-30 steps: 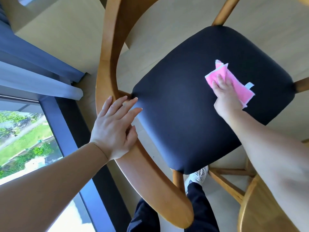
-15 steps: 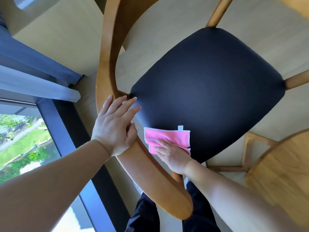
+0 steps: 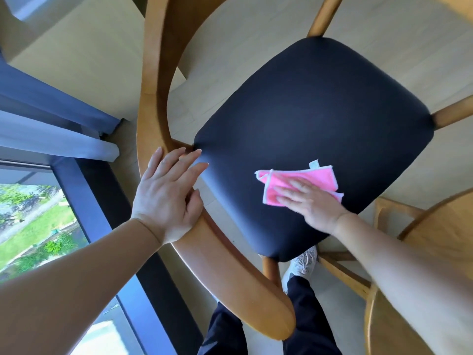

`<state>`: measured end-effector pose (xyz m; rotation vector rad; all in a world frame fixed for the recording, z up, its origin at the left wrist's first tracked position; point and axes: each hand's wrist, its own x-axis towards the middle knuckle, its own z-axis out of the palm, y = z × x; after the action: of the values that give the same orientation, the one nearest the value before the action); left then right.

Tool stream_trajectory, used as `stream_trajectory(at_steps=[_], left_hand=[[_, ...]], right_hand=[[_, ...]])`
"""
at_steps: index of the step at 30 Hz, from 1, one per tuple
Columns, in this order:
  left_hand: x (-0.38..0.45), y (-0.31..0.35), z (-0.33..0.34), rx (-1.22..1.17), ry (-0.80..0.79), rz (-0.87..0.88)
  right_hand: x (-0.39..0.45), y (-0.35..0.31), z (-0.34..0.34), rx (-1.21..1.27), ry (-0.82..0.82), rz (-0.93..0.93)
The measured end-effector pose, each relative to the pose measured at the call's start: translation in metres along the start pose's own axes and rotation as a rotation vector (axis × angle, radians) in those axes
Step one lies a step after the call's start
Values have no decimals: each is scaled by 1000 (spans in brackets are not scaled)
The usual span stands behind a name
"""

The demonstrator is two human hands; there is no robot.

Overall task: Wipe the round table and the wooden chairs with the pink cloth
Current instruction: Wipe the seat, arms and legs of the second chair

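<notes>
While left hand stays, right hand slid pink cloth rightward.

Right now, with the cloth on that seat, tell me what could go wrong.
The pink cloth lies bunched under flat fingers of the right hand, so it could slip out mid-stroke. The left hand rests on the curved wooden backrest rather than clearly gripping it, so a hard push across the black seat may shift the chair.
</notes>
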<state>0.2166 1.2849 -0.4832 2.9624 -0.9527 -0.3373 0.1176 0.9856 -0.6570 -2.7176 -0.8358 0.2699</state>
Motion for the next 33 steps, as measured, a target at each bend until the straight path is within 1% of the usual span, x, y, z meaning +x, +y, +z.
stream_trajectory(at_steps=[2, 4, 6, 9, 12, 17, 20, 22, 27, 29, 31, 33], left_hand=[[1, 0, 0, -8, 4, 0], [2, 1, -1, -4, 0, 1], [3, 1, -3, -2, -4, 4], [4, 0, -4, -2, -1, 1], [3, 1, -2, 2, -1, 2], [3, 2, -2, 11, 6, 7], [3, 5, -5, 22, -4, 13], [4, 7, -8, 35, -29, 37], [-3, 28, -13, 105, -175, 219], [-11, 43, -11, 115, -236, 268], [-17, 55, -8, 121, -270, 315], [-20, 60, -6, 133, -287, 356]], right_hand=[[-6, 38, -11, -26, 12, 138], [-13, 72, -22, -31, -16, 318], [-15, 91, -29, -28, -24, 447], [-12, 91, -27, 16, 49, 533], [-9, 81, -18, 60, 80, 598], [-1, 60, -9, 67, 74, 679], [2, 21, 0, 85, 65, 656], [0, -12, 11, 106, 75, 582], [-13, -83, 41, 132, 77, 366], [-23, -105, 53, 124, 28, 259], [-37, -121, 67, 89, -78, 162], [-49, -126, 73, 127, -146, 166]])
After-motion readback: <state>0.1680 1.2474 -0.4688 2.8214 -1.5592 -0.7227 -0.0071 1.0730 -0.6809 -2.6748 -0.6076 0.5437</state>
